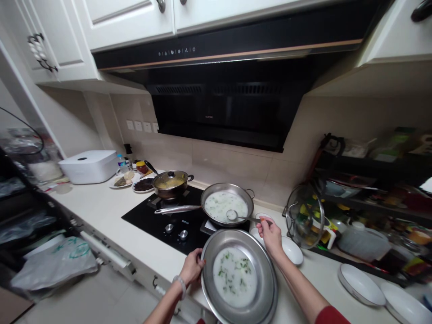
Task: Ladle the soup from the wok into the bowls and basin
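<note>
My left hand (193, 268) grips the left rim of a wide steel basin (266, 274). White soup with chopped greens (235, 277) covers the basin's bottom. In my right hand (271, 236) is the handle of a ladle (232, 215), whose bowl dips into a steel wok (251, 204). That wok stands on the right burner, holds similar white soup with greens, and its long handle points left. The basin is in front of the wok, close to the counter's front edge.
A lidded pan (170, 191) sits on the black stove (158, 216). White bowls (293, 251) stand right of the basin, more (361, 284) farther right. A glass lid (304, 216) leans by the crowded rack. Food plates (143, 185) and a white box (89, 167) are at left.
</note>
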`<state>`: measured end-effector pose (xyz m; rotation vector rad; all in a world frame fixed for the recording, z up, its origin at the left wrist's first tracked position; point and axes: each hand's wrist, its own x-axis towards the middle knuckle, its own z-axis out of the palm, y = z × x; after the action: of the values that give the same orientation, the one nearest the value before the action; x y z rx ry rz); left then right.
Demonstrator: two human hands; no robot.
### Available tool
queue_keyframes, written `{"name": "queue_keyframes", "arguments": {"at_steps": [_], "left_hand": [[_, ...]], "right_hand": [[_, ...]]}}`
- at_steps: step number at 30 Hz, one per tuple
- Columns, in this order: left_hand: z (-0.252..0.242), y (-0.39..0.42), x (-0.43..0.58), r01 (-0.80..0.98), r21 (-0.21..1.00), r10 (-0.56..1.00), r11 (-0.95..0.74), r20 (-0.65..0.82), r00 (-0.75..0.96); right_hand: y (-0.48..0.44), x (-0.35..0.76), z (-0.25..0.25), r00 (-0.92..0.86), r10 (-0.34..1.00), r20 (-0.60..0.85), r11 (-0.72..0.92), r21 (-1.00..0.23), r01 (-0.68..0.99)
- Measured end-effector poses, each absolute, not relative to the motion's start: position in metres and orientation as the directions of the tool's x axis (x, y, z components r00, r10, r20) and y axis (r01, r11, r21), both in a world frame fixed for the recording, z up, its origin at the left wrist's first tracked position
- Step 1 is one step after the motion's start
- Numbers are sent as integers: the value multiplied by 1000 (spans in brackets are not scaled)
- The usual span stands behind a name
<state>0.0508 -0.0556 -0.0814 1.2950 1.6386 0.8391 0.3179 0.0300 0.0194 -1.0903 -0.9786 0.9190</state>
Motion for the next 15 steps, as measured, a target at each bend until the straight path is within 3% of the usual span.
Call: {"name": "queue_keyframes", "arguments": {"at_steps": [8,15], "left_hand": [[-80,-55,50,420,885,980,201,-178,-94],[-84,-55,51,375,893,968,250,-236,-83]], "right_hand": [[30,320,21,314,936,161,204,-973,-111],[31,323,22,331,931,152,200,-973,-115]]}}
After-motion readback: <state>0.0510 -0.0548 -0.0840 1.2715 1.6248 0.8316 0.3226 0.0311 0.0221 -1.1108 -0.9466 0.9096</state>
